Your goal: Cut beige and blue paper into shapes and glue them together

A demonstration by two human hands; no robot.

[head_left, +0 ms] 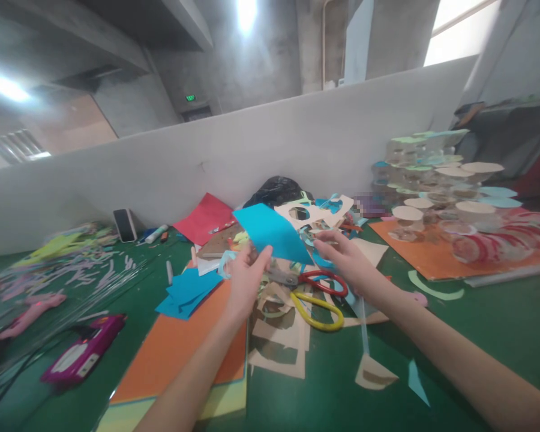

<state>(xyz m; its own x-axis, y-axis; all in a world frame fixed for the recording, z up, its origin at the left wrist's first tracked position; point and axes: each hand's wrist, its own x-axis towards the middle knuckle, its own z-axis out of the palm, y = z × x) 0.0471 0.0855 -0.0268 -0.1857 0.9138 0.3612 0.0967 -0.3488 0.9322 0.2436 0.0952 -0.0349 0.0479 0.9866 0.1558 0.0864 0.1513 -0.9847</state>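
Observation:
My left hand (246, 277) pinches the lower edge of a bright blue paper sheet (272, 231) and holds it up above the green table (477, 324). My right hand (347, 257) is beside the sheet's right corner, fingers curled, touching or nearly touching it; I cannot tell whether it grips the paper. Right under both hands lie scissors with one red and one yellow handle loop (317, 294), on a heap of beige paper offcuts (281, 342).
An orange sheet (180, 348) and blue paper pieces (189, 291) lie at front left, a magenta glue gun (83, 354) further left. Stacked paper-topped cups (445, 180) on orange paper stand at right. A red sheet (204, 219), a phone (125, 225) and a white partition (207, 156) are behind.

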